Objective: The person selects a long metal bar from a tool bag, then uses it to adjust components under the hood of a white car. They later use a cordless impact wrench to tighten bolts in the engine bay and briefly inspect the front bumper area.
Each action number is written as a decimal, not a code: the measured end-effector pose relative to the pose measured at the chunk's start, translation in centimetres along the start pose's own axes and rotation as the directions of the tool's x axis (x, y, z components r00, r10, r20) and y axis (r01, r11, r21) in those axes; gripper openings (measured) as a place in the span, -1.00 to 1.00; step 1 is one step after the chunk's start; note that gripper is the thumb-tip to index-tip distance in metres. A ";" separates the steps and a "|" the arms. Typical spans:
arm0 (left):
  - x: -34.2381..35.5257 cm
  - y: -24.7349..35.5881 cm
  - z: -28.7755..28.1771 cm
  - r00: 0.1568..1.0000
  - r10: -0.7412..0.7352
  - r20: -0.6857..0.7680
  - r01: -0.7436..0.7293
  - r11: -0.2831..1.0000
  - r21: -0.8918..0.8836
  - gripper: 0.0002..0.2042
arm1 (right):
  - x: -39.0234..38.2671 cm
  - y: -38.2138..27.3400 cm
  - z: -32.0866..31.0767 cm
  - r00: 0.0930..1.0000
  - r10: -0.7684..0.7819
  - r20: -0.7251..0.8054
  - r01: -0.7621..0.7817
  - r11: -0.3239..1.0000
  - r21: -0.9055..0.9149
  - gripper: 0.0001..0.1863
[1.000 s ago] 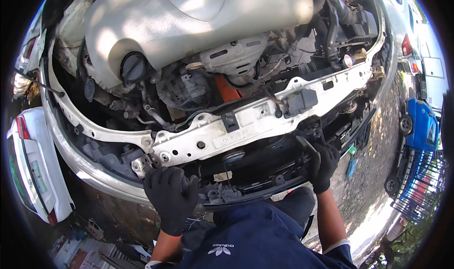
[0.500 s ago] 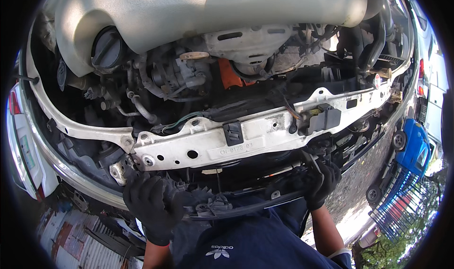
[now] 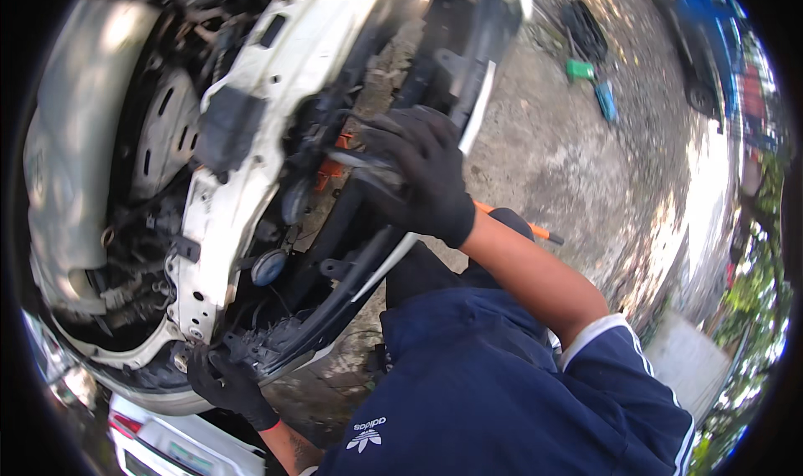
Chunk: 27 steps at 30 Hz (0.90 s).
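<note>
In front of me is a car's open engine bay, with a white radiator support panel (image 3: 219,225) running across it. The dark front bumper (image 3: 393,233) sits just outside the panel, a gap between them. My right hand (image 3: 422,175), in a black glove, is over that gap, fingers curled around a slim grey metal tool (image 3: 364,160); its kind is unclear. My left hand (image 3: 227,384), gloved too, rests at the bumper's left corner beside a small metal bracket (image 3: 182,356). Its fingers look apart, with nothing visible in them.
An orange jack-like part (image 3: 330,173) shows below the gap, and an orange bar (image 3: 535,232) sticks out past my right forearm. Green (image 3: 579,69) and blue (image 3: 606,99) items lie on the concrete. A blue vehicle (image 3: 690,41) stands at far right, a white car (image 3: 180,442) at lower left.
My view has swung right, so the car now slants across the left side. My right hand stays by the bumper with the grey tool; my left remains at the corner, fingers shifted toward the bracket.
</note>
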State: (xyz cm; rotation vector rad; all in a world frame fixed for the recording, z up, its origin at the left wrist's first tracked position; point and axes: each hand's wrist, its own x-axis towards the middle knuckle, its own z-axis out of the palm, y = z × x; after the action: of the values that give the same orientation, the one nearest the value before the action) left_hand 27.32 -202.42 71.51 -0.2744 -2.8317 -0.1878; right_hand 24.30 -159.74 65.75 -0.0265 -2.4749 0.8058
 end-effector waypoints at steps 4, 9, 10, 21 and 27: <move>4.2 12.6 0.2 0.979 0.205 -0.005 -0.198 0.936 -0.290 -0.72 | -5.6 0.9 -3.6 0.956 0.218 -0.196 -0.197 0.973 0.121 -0.46; 2.9 25.5 5.5 0.880 0.306 0.364 -0.185 0.926 -0.329 -0.35 | -29.2 13.3 -3.0 0.749 0.663 0.009 -0.650 0.737 -0.186 -0.36; 1.7 26.8 6.8 0.892 0.255 0.373 -0.147 0.944 -0.294 -0.32 | -34.8 16.3 -3.5 0.657 0.747 0.103 -0.680 0.646 -0.347 -0.30; 1.8 26.3 12.2 0.898 0.426 -0.108 -0.363 0.858 0.363 -0.24 | -61.9 39.6 -8.6 0.200 0.834 0.514 -0.451 0.544 -0.707 -0.57; -0.9 32.5 13.7 0.890 0.448 -0.089 -0.405 0.864 0.298 -0.26 | -52.3 36.7 -14.2 0.076 0.658 0.749 -0.550 0.654 -0.519 -0.71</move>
State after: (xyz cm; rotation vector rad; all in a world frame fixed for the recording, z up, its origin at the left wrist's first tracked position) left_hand 31.09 -168.75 61.48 -0.7777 -2.5205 0.2632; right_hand 70.99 -131.11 29.92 -1.0545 -3.6602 1.2750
